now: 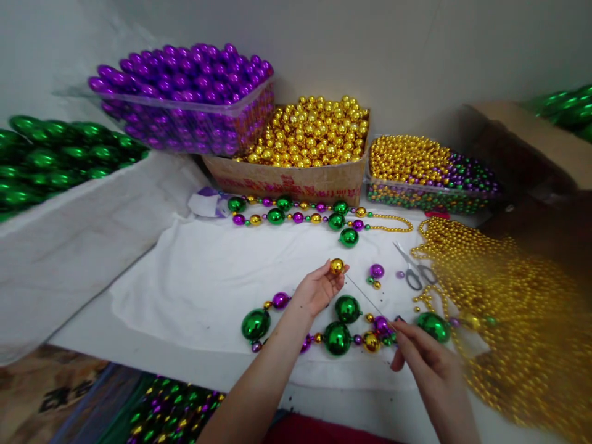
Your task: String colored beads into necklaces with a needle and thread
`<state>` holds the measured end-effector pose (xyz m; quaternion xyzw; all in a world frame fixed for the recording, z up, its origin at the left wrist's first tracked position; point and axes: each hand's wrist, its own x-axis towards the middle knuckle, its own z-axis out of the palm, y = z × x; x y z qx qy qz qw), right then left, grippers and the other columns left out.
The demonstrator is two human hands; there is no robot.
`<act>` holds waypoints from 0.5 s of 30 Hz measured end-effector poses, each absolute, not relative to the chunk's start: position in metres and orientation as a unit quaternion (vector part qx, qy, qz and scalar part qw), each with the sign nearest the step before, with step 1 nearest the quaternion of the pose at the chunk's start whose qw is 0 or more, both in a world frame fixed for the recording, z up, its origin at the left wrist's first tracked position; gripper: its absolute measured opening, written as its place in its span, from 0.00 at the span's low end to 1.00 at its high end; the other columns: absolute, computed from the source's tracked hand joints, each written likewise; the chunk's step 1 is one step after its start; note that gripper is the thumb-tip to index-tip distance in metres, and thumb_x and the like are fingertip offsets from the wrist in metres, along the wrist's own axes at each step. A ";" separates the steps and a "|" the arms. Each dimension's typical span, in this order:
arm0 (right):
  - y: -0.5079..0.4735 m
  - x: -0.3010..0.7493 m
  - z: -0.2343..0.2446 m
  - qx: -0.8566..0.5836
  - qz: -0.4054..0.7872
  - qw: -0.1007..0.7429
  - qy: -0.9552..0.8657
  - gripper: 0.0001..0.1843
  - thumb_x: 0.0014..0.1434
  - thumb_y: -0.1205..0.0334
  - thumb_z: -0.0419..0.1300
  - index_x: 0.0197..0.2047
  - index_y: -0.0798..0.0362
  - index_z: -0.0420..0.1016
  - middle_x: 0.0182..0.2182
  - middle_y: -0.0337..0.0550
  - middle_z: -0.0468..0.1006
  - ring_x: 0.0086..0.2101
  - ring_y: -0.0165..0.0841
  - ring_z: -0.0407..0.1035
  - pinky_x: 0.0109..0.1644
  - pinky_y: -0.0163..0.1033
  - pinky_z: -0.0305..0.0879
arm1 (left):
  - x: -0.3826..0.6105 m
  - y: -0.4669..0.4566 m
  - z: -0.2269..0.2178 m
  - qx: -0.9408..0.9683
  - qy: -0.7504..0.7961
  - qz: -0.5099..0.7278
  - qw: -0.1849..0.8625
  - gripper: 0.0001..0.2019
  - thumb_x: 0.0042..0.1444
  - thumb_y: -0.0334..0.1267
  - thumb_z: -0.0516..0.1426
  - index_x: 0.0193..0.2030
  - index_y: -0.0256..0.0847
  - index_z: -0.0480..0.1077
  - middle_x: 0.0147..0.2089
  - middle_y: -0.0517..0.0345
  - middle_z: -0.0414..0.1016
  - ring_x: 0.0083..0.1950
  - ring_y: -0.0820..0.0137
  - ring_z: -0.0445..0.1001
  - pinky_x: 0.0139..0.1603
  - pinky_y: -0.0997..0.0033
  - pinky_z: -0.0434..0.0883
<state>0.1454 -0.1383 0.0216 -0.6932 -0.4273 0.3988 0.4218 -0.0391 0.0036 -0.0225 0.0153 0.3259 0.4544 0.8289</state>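
Pinched in the fingertips of my left hand [321, 288] is a shiny gold bead [337, 266]. A thin string [364, 296] runs from that bead down to my right hand [423, 351], whose thumb and fingers are closed on it. Under and between my hands lies a strand of green, purple and gold beads [337, 338] on the white cloth. Just above my right hand sit a loose purple bead [377, 271] and small green and gold beads. A big green bead [433, 327] rests beside my right hand, partly behind it.
Scissors [414, 271] lie right of centre. A finished-looking bead necklace [298, 217] stretches across the back. Behind it stand a purple bead bin [185, 105], a gold bead carton [287, 182] and a small-bead tub [430, 196]. Gold bead chains [518, 320] heap at right; green beads [50, 157] fill the left box.
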 end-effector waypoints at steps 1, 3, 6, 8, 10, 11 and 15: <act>-0.139 0.146 0.021 -0.691 0.405 0.421 -0.426 0.21 0.55 0.46 0.60 0.43 0.53 0.81 0.18 0.38 0.73 0.24 0.34 0.69 0.33 0.36 0.66 | -0.040 0.004 -0.023 0.014 0.326 0.454 0.829 0.08 0.61 0.32 0.53 0.36 0.30 0.71 0.36 0.45 0.76 0.31 0.74 0.74 0.32 0.78 0.74; -0.140 0.147 0.020 -0.687 0.419 0.420 -0.421 0.22 0.55 0.46 0.59 0.44 0.54 0.80 0.17 0.38 0.72 0.23 0.33 0.68 0.29 0.34 0.64 | -0.040 0.004 -0.024 0.012 0.324 0.452 0.831 0.08 0.61 0.33 0.53 0.36 0.30 0.71 0.36 0.44 0.76 0.30 0.74 0.74 0.32 0.78 0.74; -0.140 0.149 0.018 -0.683 0.431 0.413 -0.420 0.22 0.56 0.46 0.59 0.44 0.54 0.80 0.17 0.37 0.71 0.22 0.32 0.66 0.26 0.33 0.62 | -0.039 0.005 -0.027 0.013 0.322 0.451 0.832 0.08 0.61 0.32 0.52 0.36 0.30 0.71 0.36 0.45 0.76 0.30 0.74 0.74 0.33 0.77 0.74; -0.139 0.150 0.017 -0.683 0.431 0.413 -0.422 0.22 0.56 0.45 0.58 0.43 0.54 0.80 0.16 0.37 0.71 0.21 0.31 0.65 0.26 0.33 0.61 | -0.038 0.005 -0.029 0.018 0.324 0.455 0.829 0.08 0.61 0.32 0.52 0.36 0.31 0.71 0.37 0.45 0.76 0.31 0.74 0.74 0.33 0.77 0.74; -0.138 0.150 0.016 -0.680 0.432 0.415 -0.422 0.23 0.56 0.45 0.58 0.43 0.54 0.80 0.16 0.37 0.70 0.21 0.31 0.65 0.26 0.33 0.61 | -0.038 0.004 -0.030 0.027 0.325 0.457 0.828 0.08 0.61 0.32 0.52 0.36 0.31 0.71 0.37 0.45 0.76 0.31 0.74 0.74 0.33 0.76 0.74; -0.138 0.150 0.016 -0.679 0.434 0.416 -0.421 0.23 0.56 0.45 0.58 0.43 0.54 0.80 0.16 0.37 0.70 0.22 0.31 0.65 0.26 0.33 0.61 | -0.038 0.004 -0.030 0.032 0.322 0.458 0.828 0.08 0.61 0.32 0.52 0.37 0.31 0.71 0.37 0.45 0.76 0.31 0.74 0.74 0.33 0.76 0.74; -0.138 0.150 0.017 -0.682 0.430 0.413 -0.423 0.22 0.56 0.46 0.58 0.43 0.53 0.80 0.16 0.36 0.71 0.22 0.31 0.66 0.31 0.34 0.63 | -0.038 0.004 -0.031 0.043 0.312 0.460 0.830 0.08 0.61 0.32 0.52 0.37 0.31 0.71 0.38 0.45 0.76 0.30 0.74 0.73 0.32 0.76 0.74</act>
